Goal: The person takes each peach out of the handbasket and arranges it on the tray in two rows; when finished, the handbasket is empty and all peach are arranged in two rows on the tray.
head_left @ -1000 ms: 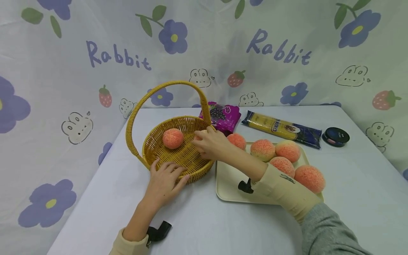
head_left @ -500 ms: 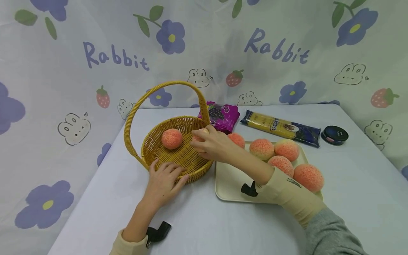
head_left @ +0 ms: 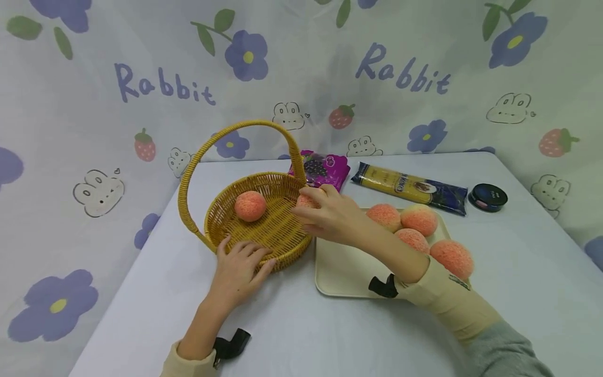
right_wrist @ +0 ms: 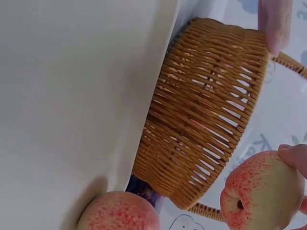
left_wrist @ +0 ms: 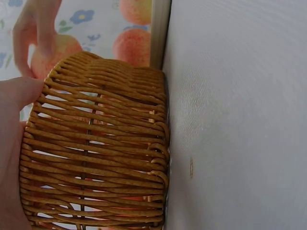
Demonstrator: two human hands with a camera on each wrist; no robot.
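Observation:
A peach [right_wrist: 261,189] with pink-red, speckled skin is held by my right hand [head_left: 336,217] at the basket's right rim, on the tray side. In the right wrist view, its stem hollow faces the camera. My left hand [head_left: 239,276] grips the near rim of the woven basket [left_wrist: 96,143], fingers over the edge and thumb outside. A second peach [head_left: 250,206] lies inside the basket, towards its left. Several more peaches [head_left: 451,259] sit on the cream tray [head_left: 346,277]; my right hand and forearm hide part of it.
Behind the basket lies a purple packet [head_left: 325,170] with a dark fruit picture. A yellow and blue packet [head_left: 410,188] lies behind the tray, with a round black tin [head_left: 488,198] to its right. The basket's tall handle [head_left: 249,123] arches over it.
My right hand has moved from over the basket's inside to the right with its peach, towards the tray. The left hand stays on the rim. The head view has shifted slightly.

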